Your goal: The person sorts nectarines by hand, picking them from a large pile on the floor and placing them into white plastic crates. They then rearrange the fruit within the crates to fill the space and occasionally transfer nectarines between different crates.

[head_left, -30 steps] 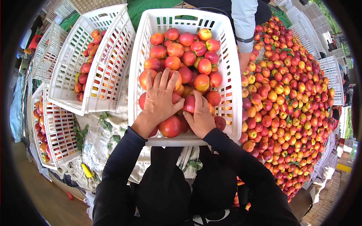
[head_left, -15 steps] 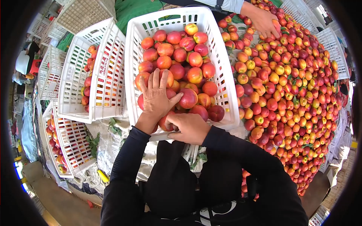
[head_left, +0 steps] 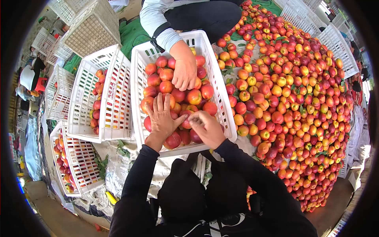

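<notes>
A white slatted crate (head_left: 138,75) full of red and yellow nectarines (head_left: 194,97) is in front of me. My left hand (head_left: 162,120) lies palm down on the fruit in its near left part, fingers spread. Close by, my right hand (head_left: 208,128) is at the near right part, its fingers bent together beside a dark red nectarine (head_left: 186,121). Whether anything is inside those fingers is hidden. Another person's hand (head_left: 184,72) reaches into the same crate from the far side, fingers curled down on the fruit.
A large heap of nectarines (head_left: 292,114) spreads on the right. Other white crates with fruit (head_left: 114,94) stand tilted at the left, above a lower crate (head_left: 81,162). The other person's dark-clad leg (head_left: 201,19) is behind the crate. Crates (head_left: 339,51) stand beyond the heap.
The other person's hand has moved left from the heap into the crate. My right hand has shifted slightly up and right over the fruit. My left hand stays spread on the nectarines.
</notes>
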`<state>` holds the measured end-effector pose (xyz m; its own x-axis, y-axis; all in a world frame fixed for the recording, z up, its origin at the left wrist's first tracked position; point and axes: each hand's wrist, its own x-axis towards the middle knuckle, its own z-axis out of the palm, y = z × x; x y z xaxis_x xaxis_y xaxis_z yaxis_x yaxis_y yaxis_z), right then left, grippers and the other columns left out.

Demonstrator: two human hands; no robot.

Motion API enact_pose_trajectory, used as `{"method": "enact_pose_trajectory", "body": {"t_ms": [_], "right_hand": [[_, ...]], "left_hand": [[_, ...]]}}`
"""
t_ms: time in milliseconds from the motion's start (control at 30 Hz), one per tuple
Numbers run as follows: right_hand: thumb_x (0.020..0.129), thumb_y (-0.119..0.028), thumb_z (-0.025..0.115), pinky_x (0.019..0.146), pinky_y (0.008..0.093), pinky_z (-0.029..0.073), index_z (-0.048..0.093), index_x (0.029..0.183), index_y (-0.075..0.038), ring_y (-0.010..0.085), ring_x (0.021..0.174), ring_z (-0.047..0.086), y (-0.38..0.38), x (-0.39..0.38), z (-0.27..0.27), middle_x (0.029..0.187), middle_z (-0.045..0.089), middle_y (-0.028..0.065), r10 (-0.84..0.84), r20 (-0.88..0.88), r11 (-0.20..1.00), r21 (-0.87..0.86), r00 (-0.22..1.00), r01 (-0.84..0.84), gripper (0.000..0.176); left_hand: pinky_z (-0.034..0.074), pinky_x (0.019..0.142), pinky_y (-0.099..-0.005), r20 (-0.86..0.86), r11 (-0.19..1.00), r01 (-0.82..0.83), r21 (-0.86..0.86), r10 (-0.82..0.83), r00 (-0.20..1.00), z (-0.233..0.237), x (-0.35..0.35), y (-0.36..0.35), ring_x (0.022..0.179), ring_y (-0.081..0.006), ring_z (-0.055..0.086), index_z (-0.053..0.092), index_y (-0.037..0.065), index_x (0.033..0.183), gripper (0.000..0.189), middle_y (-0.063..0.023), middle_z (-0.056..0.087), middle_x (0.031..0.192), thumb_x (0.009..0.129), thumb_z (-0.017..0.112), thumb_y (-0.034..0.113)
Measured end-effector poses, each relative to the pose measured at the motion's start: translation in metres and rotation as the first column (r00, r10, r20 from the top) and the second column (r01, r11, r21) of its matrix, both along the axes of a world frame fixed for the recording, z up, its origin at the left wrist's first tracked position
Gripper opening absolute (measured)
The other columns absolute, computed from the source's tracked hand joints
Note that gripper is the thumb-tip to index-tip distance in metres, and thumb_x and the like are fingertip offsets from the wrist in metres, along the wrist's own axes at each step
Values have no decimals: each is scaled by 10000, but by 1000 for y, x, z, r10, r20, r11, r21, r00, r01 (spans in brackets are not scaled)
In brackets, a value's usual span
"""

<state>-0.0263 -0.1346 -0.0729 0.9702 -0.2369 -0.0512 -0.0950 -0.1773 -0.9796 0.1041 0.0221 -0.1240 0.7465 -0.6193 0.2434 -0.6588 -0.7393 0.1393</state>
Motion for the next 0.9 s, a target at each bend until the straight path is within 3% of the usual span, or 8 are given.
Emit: {"method": "enact_pose_trajectory", "body": {"t_ms": [67,267,400,533,700,767,833,900], "right_hand": [[974,-177,569,794,257,458,524,1144,-35,102,953,557,-36,19,-14,1037,589,35,-306,103,927,259,946,271,226],[993,-367,510,882,298,444,488,1294,-103,164,1080,537,-72,71,-32,1259,514,41,-378,-195,645,646,905,409,400],[880,-262,655,975,398,438,466,1330,-109,278,1197,532,-71,117,-57,1333,510,112,-147,103,988,-28,984,151,512],[744,-251,750,1029,477,405,412,1400,-175,353,1253,491,-53,166,-59,1429,423,175,234,-92,558,-803,968,-211,742],[719,-260,760,953,451,448,498,1278,-150,314,1179,550,-57,187,-69,1282,543,126,272,-87,469,-858,958,-211,627],[687,-278,762,888,444,473,520,1202,-127,329,1017,617,-59,164,-41,1156,601,146,266,133,637,-768,955,-71,588],[686,-355,752,887,443,482,521,1154,-102,354,902,648,-67,125,1,1079,643,163,234,-94,700,-675,968,-235,580],[705,-450,714,869,443,473,548,1104,-62,353,798,666,-78,93,22,1021,669,181,278,-434,533,-673,857,-514,580]], "left_hand": [[123,1103,-651,-30,1000,-24,-6,24,999,8,-5,-2,1355,-363,350,330,61,1458,1013,-238,363,1449,710,704,633],[106,1106,-662,-75,999,-14,-46,10,997,8,-2,-1,1339,-381,357,333,50,1448,1018,-236,349,1451,688,739,592],[98,1113,-654,-112,999,-35,-18,33,993,11,0,-1,1342,-385,351,329,47,1453,1034,-237,343,1455,681,742,597],[85,1122,-644,-109,999,-29,-44,24,994,9,0,-1,1348,-384,342,328,48,1459,1054,-237,339,1455,670,743,610],[85,1131,-628,-142,997,-46,-58,37,989,9,1,0,1349,-384,339,348,47,1449,1049,-229,334,1459,667,736,627],[101,1128,-626,-156,995,-62,-72,50,986,10,2,0,1345,-383,344,362,47,1440,1039,-225,344,1455,667,733,633],[116,1125,-626,-149,994,-46,-100,31,988,11,2,1,1343,-384,348,369,49,1437,1039,-222,355,1449,661,734,636],[121,1125,-626,-147,995,-57,-84,44,988,13,2,1,1340,-384,351,369,52,1438,1040,-221,357,1448,661,734,638]]}}
